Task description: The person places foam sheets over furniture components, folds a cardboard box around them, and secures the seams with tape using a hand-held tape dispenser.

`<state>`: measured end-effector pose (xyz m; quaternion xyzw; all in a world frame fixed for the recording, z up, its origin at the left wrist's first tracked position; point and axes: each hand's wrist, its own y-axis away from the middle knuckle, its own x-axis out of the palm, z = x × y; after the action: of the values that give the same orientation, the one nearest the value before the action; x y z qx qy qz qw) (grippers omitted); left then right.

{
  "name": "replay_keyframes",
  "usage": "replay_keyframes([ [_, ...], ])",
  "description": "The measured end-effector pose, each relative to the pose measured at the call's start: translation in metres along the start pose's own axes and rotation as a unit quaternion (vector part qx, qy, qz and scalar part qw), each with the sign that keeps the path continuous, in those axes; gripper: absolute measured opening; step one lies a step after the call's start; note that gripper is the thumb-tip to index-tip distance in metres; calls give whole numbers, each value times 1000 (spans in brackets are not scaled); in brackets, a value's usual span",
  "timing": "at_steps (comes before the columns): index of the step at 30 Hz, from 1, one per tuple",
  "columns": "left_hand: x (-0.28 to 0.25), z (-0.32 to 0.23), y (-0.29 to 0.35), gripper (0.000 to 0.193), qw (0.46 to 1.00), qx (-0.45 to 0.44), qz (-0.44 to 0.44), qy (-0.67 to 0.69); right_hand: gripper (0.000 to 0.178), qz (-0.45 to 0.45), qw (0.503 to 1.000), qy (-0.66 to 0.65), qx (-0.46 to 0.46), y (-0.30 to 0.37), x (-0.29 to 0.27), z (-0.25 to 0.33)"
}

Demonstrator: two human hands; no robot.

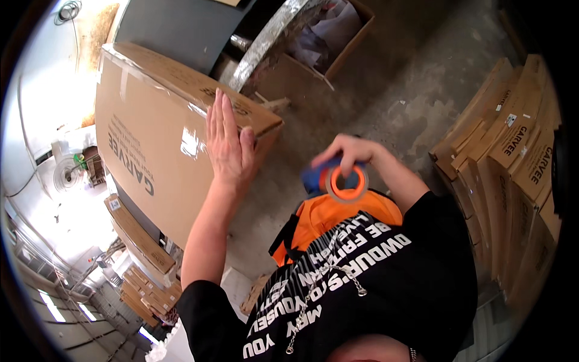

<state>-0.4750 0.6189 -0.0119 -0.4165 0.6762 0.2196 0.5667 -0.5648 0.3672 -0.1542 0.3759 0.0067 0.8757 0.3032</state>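
A large brown cardboard box (pixel 154 120) stands on the left, with shiny strips of clear tape along its upper edge and side. My left hand (pixel 228 145) lies flat against it near the edge, fingers stretched out and thumb apart. In front of my body, away from the box, my right hand (pixel 354 151) is wrapped round a tape dispenser (pixel 313 177). Its body looks blue, slightly blurred, and carries a roll with an orange core. Whether a free end of tape hangs from it I cannot tell.
Stacks of flattened cardboard boxes (pixel 506 145) lean along the right. At the top, an open carton (pixel 357 43) holds crumpled whitish material beside a silvery metal bar (pixel 265 45) and a dark grey panel (pixel 175 27). More cartons (pixel 139 235) lie at the lower left.
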Motion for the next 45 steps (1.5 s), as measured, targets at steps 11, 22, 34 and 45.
replay_keyframes([
  [11, 0, -1, 9, 71, 991, 78, -78, -69, 60, -26, 927, -307, -215, 54, 36, 45],
  [22, -2, -82, 43, 47, 909, -17, -204, 364, 58, -156, 912, -194, -327, 77, 116, 78],
  [34, -30, -151, 76, 30, 619, -314, -34, 719, 75, -172, 909, -101, -365, 84, 128, 61],
  [45, -22, -181, 84, 21, 571, -389, -65, 720, 76, -193, 906, 3, -376, 101, 131, 58],
])
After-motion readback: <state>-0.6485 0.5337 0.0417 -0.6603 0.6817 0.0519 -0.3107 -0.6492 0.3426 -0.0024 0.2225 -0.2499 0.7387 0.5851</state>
